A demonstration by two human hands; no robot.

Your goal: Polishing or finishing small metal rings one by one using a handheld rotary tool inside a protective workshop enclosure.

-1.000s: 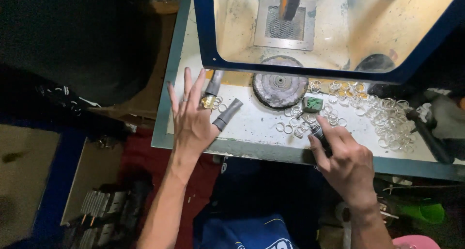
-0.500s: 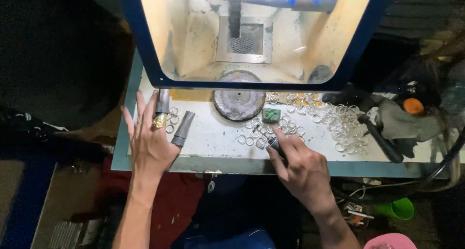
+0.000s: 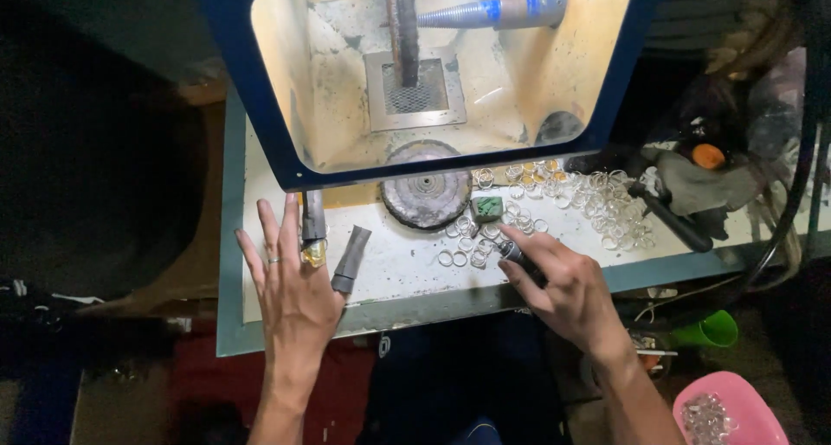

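Head view: you look straight down at a white counter (image 3: 407, 263) with a blue-framed, lit cabinet (image 3: 433, 64) above it.
Left hand: your left hand (image 3: 294, 293) lies flat at the counter's left edge, palm down, fingers (image 3: 290, 224) spread wide and gripping nothing; a ring shows on one finger.
Beside left hand: a dark tapered mandrel (image 3: 312, 218) stands just past your fingertips with a small gold piece (image 3: 314, 253) at its lower end; a second grey tapered sleeve (image 3: 351, 259) lies slanted just right of it, near your thumb.
Centre: a round dark grinding disc (image 3: 426, 196) sits flat on the counter at the cabinet's lower rim.
Green block: a small green block (image 3: 486, 208) rests just right of the disc, above your right hand and apart from it.
Right hand: your right hand (image 3: 563, 289) is at the counter's front edge, fingers curled and pinching a short dark tool (image 3: 511, 253) whose tip points up-left toward the loose rings.
Rings: clear and yellowish rings (image 3: 589, 198) lie scattered across the counter from the disc rightward; a few lie just beside the tool tip.
Right edge: a black-handled tool (image 3: 679, 224) lies slanted among dark cloths.
Below counter, right: a green cup (image 3: 714, 328) and a pink bowl (image 3: 723, 410) holding clear pieces.
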